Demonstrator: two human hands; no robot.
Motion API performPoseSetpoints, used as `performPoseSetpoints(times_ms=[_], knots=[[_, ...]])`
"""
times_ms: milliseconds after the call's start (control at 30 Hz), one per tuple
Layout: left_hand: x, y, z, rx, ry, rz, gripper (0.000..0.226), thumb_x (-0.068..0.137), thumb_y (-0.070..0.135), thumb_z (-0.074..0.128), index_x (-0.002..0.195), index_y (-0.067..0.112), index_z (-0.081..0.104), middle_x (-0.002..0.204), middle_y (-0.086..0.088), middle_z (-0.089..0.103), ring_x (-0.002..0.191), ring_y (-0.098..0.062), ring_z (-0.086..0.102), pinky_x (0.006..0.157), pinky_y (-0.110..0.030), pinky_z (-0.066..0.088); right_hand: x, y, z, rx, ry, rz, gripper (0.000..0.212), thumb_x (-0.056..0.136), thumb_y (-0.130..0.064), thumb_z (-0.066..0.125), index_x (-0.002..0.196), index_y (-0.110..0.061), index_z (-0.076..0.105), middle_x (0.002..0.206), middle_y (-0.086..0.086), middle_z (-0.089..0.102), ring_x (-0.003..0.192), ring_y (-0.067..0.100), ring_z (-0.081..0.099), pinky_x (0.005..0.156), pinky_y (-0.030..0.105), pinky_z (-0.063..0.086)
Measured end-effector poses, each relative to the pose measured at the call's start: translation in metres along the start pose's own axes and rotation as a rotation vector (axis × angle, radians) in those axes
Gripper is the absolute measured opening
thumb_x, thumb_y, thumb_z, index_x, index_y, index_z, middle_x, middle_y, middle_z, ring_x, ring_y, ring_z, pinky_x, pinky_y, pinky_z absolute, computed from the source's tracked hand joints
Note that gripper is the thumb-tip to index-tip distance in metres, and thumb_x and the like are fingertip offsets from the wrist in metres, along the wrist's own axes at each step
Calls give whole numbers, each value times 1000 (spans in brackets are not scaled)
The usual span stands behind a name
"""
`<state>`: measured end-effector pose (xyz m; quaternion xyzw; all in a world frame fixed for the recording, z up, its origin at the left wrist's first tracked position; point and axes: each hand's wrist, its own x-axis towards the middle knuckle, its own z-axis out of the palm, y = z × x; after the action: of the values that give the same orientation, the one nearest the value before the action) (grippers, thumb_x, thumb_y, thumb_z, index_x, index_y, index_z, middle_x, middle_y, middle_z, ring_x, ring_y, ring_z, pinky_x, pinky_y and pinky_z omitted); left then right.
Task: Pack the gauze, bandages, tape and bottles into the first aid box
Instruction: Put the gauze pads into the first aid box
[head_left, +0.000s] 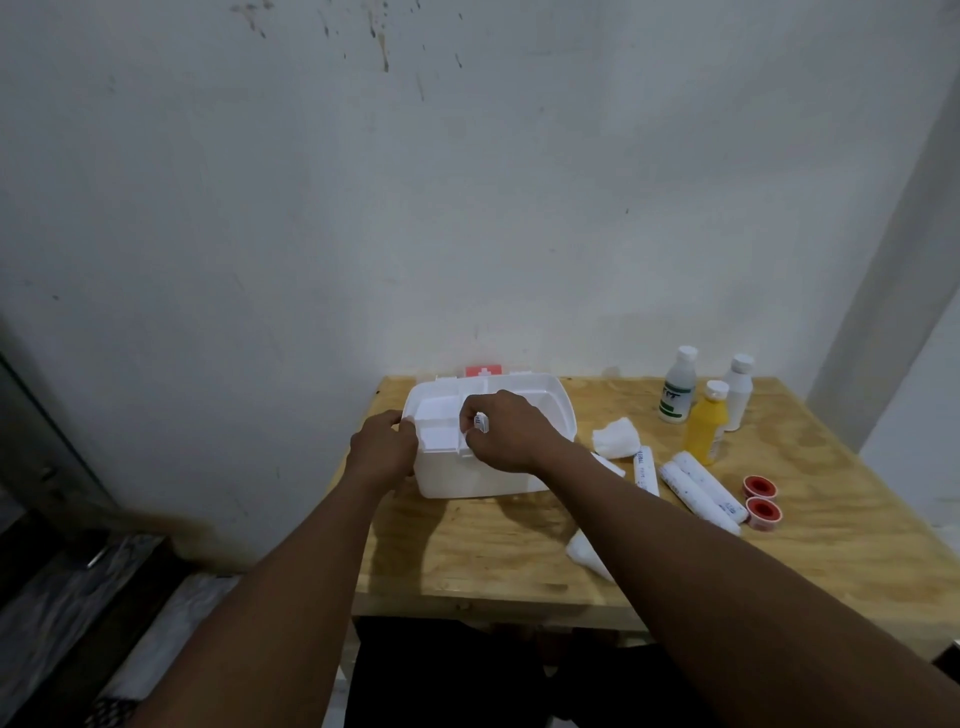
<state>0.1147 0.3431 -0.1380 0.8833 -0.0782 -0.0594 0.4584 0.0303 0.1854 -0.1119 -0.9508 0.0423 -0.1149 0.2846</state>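
The left hand (384, 447) grips the left rim of the open first aid box (467, 480), bracing it on the table (519, 561). The right hand (506, 434) pinches a bandage roll (481, 422) just above the box's inner tray (441, 410). Lowering the roll flat into one compartment should seat it best.

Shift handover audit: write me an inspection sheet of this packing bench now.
Surface: pale plywood table, against the wall.
Job's things: open white plastic first aid box; to its right, unpacked: green-labelled white bottle, plain white bottle, yellow bottle, white gauze pads, wrapped bandage rolls, two red tape rolls.
Clutter: nothing seen.
Grippers: left hand grips the box's left rim; right hand holds a small bandage roll over the box.
Cables: nothing seen.
Surroundings: stained white wall behind.
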Motion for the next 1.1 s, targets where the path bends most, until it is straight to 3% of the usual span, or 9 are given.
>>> performPoseSetpoints(times_ms=[100,167,367,500,567,667,833,933,1100], knots=[[1,-1,0,13,0,5,42,103,31,43,140,15,55,134,-16,61,104,-38,66,72,-42,62,1,1,-2,30,-15,0,18,86,-17,54,91,-14,71,99,3,73,93,22,64,81,37,54],[1,0,0,22,8,5,42,103,30,43,139,14,55,133,-16,61,104,-39,66,76,-45,62,1,1,-3,40,-20,-6,20,86,-17,53,92,-13,72,100,2,73,94,21,63,84,37,54],[1,-1,-6,46,44,23,39,100,32,48,133,15,61,125,-13,66,95,-37,69,78,-51,62,6,-2,-15,75,-85,12,21,93,-21,50,112,-20,60,94,-2,59,84,18,52,78,30,39],[9,-12,-7,77,90,68,59,85,58,46,132,24,59,129,-10,66,101,-36,69,84,-53,59,6,5,-35,99,-93,91,28,94,-23,46,122,-24,47,77,0,54,75,17,51,67,33,38],[3,-9,-9,111,124,78,61,86,63,43,131,25,59,129,-8,66,104,-35,68,88,-51,58,3,12,-47,90,-49,129,29,93,-24,46,122,-22,47,84,3,58,78,20,54,62,31,37],[-11,3,-9,183,184,129,50,97,50,47,135,20,57,134,-10,63,117,-35,61,96,-47,51,-5,28,-66,52,37,183,27,92,-24,52,118,-19,55,101,3,57,88,20,56,69,31,40],[-33,23,-4,367,334,389,38,96,33,53,130,17,59,129,-12,55,120,-33,52,90,-46,49,-27,47,-91,33,136,215,23,89,-21,55,111,-18,59,103,4,59,86,19,58,73,31,44],[-43,36,3,425,436,627,28,88,25,60,113,15,66,112,-12,61,102,-32,57,80,-43,54,-41,61,-98,17,152,248,18,87,-19,56,104,-18,63,111,5,62,98,23,58,77,31,43],[-70,55,27,414,290,881,17,83,21,64,98,16,66,92,-4,65,77,-27,64,61,-32,50,-66,82,-98,-32,117,319,12,86,-18,58,93,-14,67,108,6,67,99,24,62,80,33,51]])
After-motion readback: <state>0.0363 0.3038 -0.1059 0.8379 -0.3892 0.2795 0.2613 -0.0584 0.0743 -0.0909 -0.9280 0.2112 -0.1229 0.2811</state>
